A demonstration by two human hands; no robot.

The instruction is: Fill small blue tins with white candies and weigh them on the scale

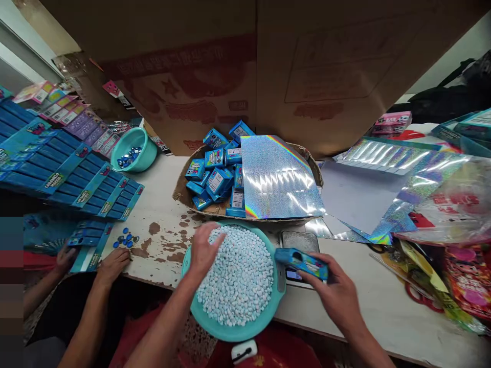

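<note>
A turquoise basin (233, 332) full of small pale candies (238, 281) sits at the table's front edge. My left hand (205, 251) is over the basin's left side, slightly blurred, thumb apart from the fingers, and nothing shows in it. In my right hand (339, 286) is a small blue candy box (303, 261), tilted, with a dark round hole in its near side. The box is in front of a digital scale (301, 240), whose lit display shows below it; whether they touch I cannot tell.
Behind the basin, a cardboard tray (180, 189) holds several blue boxes and a shiny holographic sheet (280, 179). A co-worker's hand (114, 261) is beside blue round pieces (125, 240). Display boxes (65, 168) are stacked left. Scissors (422, 296) and candy bags lie right.
</note>
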